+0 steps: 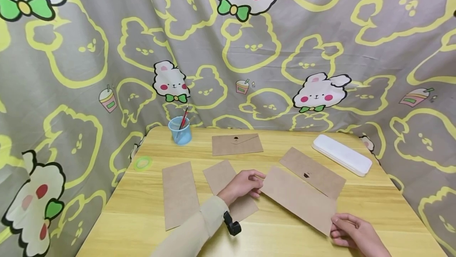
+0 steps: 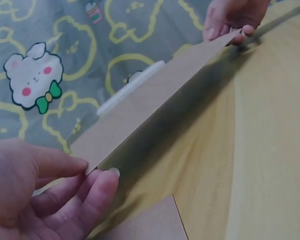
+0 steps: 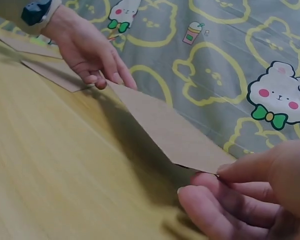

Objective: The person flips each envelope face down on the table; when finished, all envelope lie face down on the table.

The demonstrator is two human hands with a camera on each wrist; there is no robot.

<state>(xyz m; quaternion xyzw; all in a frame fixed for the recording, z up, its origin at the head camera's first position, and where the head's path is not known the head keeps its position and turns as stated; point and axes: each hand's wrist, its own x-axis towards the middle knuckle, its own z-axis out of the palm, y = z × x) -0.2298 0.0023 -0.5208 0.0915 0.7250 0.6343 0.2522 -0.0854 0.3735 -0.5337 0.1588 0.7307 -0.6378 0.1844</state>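
Observation:
A plain brown kraft envelope (image 1: 299, 199) is held above the table by both hands, one at each end. My left hand (image 1: 244, 185) pinches its left end between thumb and fingers; the left wrist view shows the grip (image 2: 65, 185) close up. At the other end my right hand (image 1: 352, 231) pinches the near right corner, as the right wrist view also shows (image 3: 245, 190). Just behind it, a second brown envelope (image 1: 317, 172) with a small dark mark lies on the table. Below my left forearm sits another brown envelope (image 1: 222, 174), partly hidden by the hand.
One more plain envelope (image 1: 181, 195) lies at the left, and a marked one (image 1: 236, 145) with its flap side up at the back. A blue cup (image 1: 181, 132) of brushes, a tape roll (image 1: 143, 163) and a white case (image 1: 342, 155) stand about the wooden table (image 1: 128, 209).

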